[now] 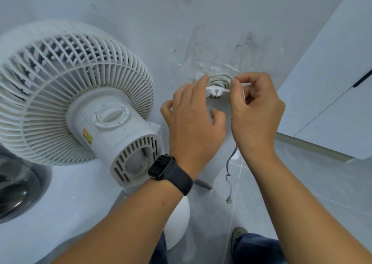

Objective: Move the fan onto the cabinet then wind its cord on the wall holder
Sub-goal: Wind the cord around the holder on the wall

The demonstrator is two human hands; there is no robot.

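Fan (76, 94), white, stands on the cabinet (66, 193), left of both hands. Right hand (255, 112) pinches the grey cord (231, 159) between thumb and forefinger, touching the wall holder (216, 86); coils already sit there. Slack cord hangs straight down below that grip. Left hand (193, 120), fingers loosely curled and holding nothing, touches the holder's left edge.

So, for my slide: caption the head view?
Both hands, left hand and right hand, wind the cord on the wall holder beside the fan.
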